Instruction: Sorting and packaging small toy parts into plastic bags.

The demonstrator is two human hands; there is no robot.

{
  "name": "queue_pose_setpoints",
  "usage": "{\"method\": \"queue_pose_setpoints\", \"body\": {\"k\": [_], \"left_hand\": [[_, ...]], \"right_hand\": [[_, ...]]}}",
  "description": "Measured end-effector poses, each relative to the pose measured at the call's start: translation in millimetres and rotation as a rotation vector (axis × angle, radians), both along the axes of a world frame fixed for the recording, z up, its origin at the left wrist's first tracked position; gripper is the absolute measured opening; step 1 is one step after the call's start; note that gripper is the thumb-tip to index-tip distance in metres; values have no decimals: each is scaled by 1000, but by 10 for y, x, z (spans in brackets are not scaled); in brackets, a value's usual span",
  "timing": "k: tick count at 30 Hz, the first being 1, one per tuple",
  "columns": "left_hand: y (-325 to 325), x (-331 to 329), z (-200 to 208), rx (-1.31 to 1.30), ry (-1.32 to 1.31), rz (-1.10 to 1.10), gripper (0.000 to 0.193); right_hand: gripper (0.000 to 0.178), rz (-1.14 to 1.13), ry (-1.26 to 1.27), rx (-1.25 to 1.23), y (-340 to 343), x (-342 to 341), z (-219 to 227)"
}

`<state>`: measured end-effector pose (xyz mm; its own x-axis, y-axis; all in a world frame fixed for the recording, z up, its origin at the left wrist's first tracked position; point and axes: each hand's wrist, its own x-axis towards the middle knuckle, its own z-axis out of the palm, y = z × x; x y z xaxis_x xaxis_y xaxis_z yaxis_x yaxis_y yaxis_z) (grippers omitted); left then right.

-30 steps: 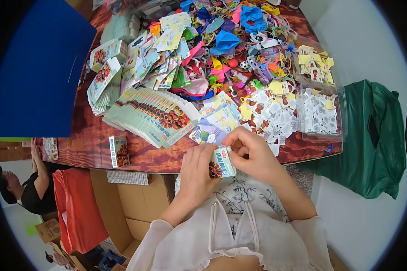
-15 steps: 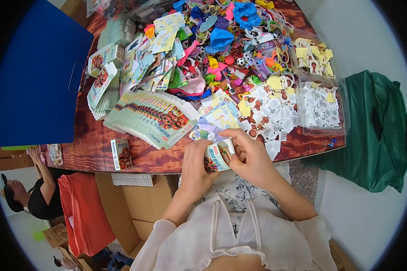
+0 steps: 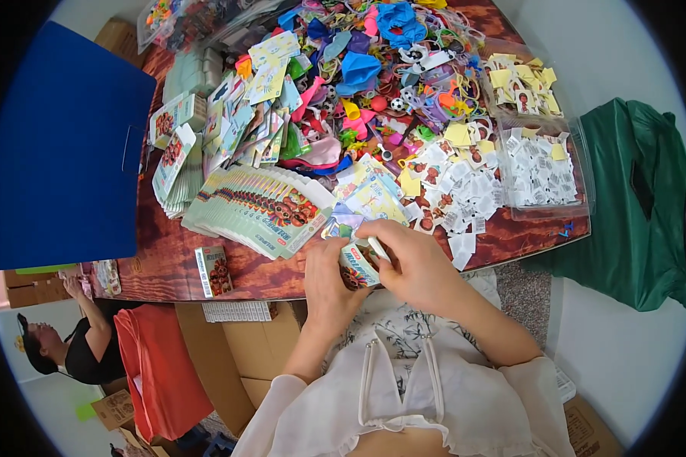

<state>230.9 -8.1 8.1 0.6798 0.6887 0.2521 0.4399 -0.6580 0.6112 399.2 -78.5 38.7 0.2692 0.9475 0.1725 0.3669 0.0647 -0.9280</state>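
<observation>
Both hands (image 3: 373, 274) pinch small packet (image 3: 356, 265) beside table edge (image 3: 282, 293).

Fanned packets (image 3: 255, 209) lie left of paper slips (image 3: 465, 183).

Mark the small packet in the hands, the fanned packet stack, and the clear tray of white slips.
small packet (image 3: 356, 264), head view, printed front between both hands.
fanned packet stack (image 3: 259, 207), head view, middle of fan.
clear tray (image 3: 583, 194), head view, right rim.
</observation>
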Motion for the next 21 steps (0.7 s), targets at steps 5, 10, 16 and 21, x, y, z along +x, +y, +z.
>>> {"method": "queue_pose_setpoints", "body": {"k": [5, 10, 16, 21], "left_hand": [[37, 92, 91, 27, 64, 30, 80], [43, 86, 77, 180, 163, 139, 82], [94, 88, 183, 215, 262, 121, 83], [255, 17, 125, 40, 2, 69, 83]], "right_hand": [[43, 26, 202, -242, 52, 104, 88], [39, -70, -17, -204, 125, 70, -21], [38, -92, -237, -307, 219, 48, -127], [36, 8, 292, -207, 239, 84, 3]]}}
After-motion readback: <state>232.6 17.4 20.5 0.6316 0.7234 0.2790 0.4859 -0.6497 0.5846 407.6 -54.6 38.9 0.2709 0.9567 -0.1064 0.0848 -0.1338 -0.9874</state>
